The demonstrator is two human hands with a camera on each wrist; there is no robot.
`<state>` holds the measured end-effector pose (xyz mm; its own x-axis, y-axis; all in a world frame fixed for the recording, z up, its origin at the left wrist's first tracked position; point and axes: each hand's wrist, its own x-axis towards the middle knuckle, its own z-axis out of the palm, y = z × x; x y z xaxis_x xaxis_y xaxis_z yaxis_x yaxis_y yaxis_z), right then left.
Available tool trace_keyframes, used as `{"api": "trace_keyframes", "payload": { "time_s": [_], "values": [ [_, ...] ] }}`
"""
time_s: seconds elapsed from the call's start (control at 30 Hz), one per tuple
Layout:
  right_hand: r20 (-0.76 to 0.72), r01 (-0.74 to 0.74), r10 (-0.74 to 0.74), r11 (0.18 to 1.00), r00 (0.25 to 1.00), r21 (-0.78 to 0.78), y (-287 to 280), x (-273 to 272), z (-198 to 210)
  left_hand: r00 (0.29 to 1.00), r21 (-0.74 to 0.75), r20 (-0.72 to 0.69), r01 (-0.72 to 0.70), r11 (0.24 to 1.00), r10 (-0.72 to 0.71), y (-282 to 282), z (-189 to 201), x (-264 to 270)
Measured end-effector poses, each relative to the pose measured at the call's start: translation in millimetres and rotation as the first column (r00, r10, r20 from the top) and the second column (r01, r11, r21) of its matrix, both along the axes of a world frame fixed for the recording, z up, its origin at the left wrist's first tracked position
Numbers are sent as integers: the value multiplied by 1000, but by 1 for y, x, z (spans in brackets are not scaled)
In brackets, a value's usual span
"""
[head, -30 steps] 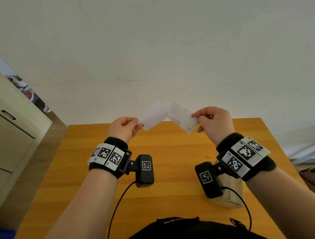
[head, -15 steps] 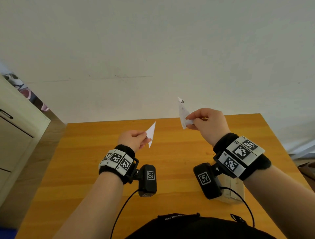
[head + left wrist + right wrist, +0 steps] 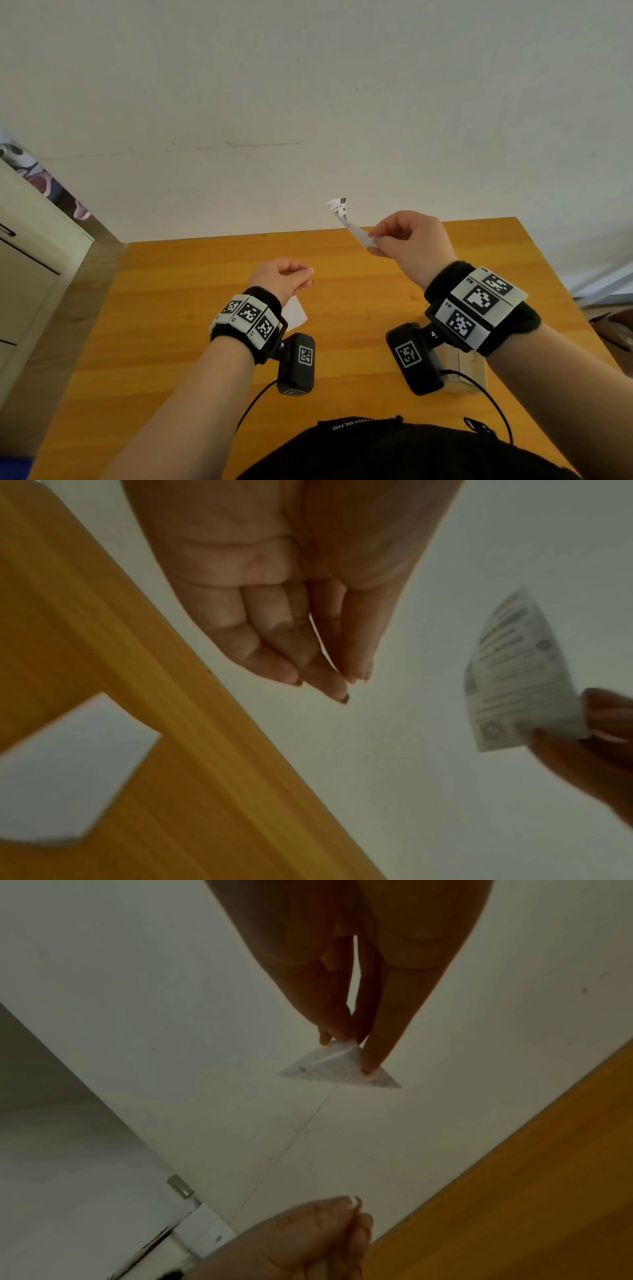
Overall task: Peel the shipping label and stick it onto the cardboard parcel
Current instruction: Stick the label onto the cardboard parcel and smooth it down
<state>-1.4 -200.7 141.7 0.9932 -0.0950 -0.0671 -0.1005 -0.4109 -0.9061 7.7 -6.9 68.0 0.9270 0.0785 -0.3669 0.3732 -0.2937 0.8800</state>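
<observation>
My right hand [image 3: 373, 240] pinches the printed shipping label [image 3: 346, 219] by one corner, raised above the far edge of the wooden table [image 3: 191, 308]. The label [image 3: 339, 1066] hangs free from thumb and fingertips in the right wrist view. My left hand [image 3: 306, 277] hovers lower over the table, fingers loosely together and holding nothing. The blank white backing paper [image 3: 295, 315] is beneath my left wrist; the left wrist view shows it [image 3: 68, 772] against the tabletop. The cardboard parcel [image 3: 469, 370] stands on the table near me, mostly hidden behind my right wrist camera.
A pale cabinet [image 3: 30, 257] stands left of the table. A white wall [image 3: 308, 102] rises behind the far table edge. Black cables [image 3: 493, 401] trail from both wrist cameras toward my body.
My left hand let go of the white backing paper and dropped lower; the paper now is at the table under the wrist. My right hand keeps the label raised, turned slightly.
</observation>
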Motion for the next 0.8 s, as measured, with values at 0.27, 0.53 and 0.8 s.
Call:
{"api": "trace_keyframes", "payload": {
  "time_s": [0.27, 0.53, 0.8],
  "values": [
    [87, 22, -13, 995, 996, -97, 2, -5, -5, 988, -174, 152, 41, 984, -14, -19, 49, 1],
    [114, 32, -18, 992, 993, -123, 4, -16, -9, 975, -71, 221, 50, 996, -33, -25, 53, 3],
    [157, 42, -15, 985, 987, -170, 7, -31, -15, 961, 5, 242, 140, 990, -137, -26, 49, 6]
  ]
}}
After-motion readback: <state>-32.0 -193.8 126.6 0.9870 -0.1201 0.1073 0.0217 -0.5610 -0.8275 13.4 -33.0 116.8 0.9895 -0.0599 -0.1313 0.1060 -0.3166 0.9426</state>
